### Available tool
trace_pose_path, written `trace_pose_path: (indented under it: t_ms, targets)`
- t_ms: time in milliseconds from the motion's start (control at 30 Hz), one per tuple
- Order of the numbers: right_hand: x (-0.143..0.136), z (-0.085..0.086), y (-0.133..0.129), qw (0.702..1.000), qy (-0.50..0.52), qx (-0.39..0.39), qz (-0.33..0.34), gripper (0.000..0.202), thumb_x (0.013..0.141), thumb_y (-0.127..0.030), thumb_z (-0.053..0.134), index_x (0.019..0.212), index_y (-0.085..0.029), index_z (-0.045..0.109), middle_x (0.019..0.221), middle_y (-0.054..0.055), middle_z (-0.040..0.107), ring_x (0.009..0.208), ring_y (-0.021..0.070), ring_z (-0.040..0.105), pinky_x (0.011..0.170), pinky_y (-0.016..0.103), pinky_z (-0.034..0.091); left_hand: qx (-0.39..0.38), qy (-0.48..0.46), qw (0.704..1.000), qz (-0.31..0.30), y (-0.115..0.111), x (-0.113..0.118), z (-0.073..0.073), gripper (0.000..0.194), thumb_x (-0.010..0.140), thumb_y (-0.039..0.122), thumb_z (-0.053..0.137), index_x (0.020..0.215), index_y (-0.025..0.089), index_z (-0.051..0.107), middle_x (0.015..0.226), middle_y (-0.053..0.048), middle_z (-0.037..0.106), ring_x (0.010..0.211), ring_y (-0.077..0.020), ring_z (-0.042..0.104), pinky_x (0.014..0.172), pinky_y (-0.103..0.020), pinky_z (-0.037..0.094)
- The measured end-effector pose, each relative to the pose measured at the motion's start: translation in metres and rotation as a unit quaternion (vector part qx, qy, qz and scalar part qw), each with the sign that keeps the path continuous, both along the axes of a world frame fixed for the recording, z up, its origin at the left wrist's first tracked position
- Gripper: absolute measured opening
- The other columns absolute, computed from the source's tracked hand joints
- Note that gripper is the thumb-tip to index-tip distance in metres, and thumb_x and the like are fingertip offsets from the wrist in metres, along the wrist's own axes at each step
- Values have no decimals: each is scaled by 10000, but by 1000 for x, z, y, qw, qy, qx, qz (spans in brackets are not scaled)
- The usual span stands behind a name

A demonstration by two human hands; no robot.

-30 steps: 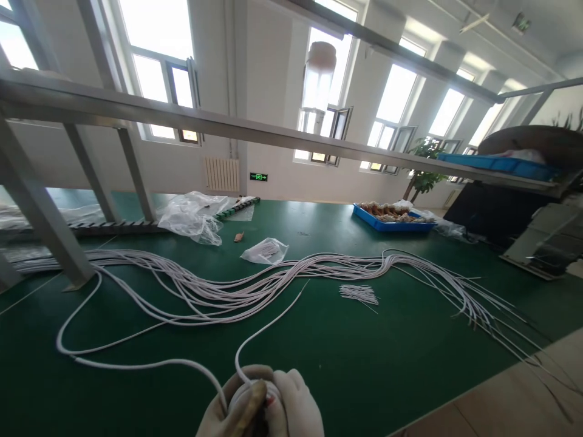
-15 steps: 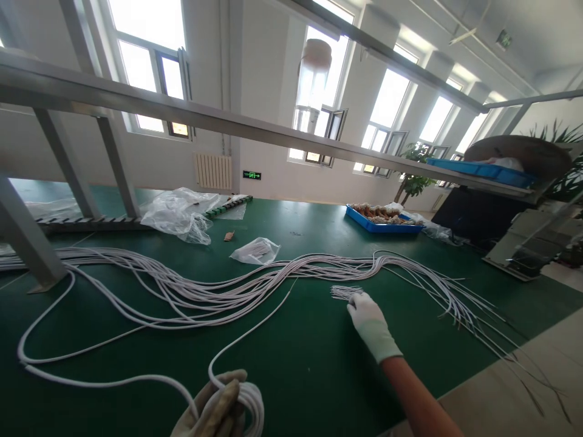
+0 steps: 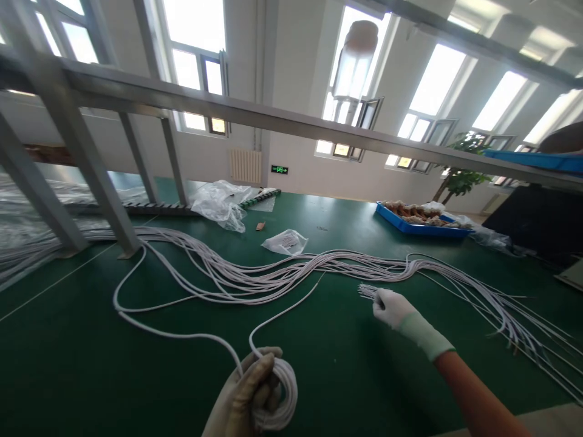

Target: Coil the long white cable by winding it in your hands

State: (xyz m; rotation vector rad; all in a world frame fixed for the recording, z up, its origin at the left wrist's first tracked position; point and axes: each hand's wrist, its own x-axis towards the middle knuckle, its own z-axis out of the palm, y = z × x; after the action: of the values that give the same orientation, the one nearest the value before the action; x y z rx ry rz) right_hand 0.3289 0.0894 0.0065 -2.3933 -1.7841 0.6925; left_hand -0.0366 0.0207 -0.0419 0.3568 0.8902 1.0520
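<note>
Left hand, gloved, clenched around a coil of white cable at the near edge of the green tabletop; grip closed tight on the coil, fingers wrapped through the loops. From the coil, one loose white cable trailed away across the tabletop toward the left, curving near a grey metal post. Right hand, in a white glove, reached out over the middle of the tabletop, fingertips touching a small bunch of short white ties; could not tell whether that grip was closed on any of them. Just beyond, a long bundle of white cables lay spread from left edge to right edge. Farther back: a small clear bag, crumpled plastic sheeting, and a blue tray toward the far right corner.
</note>
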Motion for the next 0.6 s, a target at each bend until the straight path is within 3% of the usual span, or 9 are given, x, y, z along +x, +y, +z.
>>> trace_pose_path:
  t_ms: [133,233,300,400,600]
  targets:
    - [-50,-2,-29,987,124,34,94,124,994,-193,550,1077,-161,637,998,56,690,867,185,673,838,318,584,-11,-36,999,-35,-2,-3,9,413,716,428,878,976,125,771,596,16,610,532,-122,564,534,-244,480]
    - [-93,-1,-49,957,243,23,157,238,976,-243,557,1173,-167,667,960,35,699,833,185,678,815,328,593,-15,-37,998,-48,-4,-7,20,357,727,396,870,954,135,780,637,4,622,577,-141,583,576,-266,490]
    - [-114,1,-58,937,291,25,191,225,944,-242,588,1111,-171,720,942,35,699,826,192,677,811,347,594,-15,-41,998,-56,-6,-9,24,350,742,409,856,962,147,781,673,-6,640,622,-153,603,614,-275,500]
    - [-129,5,-64,930,258,79,248,188,911,-186,591,997,-217,756,960,30,696,834,199,684,799,360,598,-8,-43,997,-61,-8,-12,22,384,747,431,847,985,138,778,720,-25,666,715,-185,648,704,-302,525]
    - [-138,14,-65,910,184,150,340,211,992,-216,519,992,-258,726,982,35,672,814,187,668,706,315,582,-28,-54,992,-112,-13,-11,16,412,825,508,741,1022,147,770,743,-47,681,783,-233,688,763,-360,545]
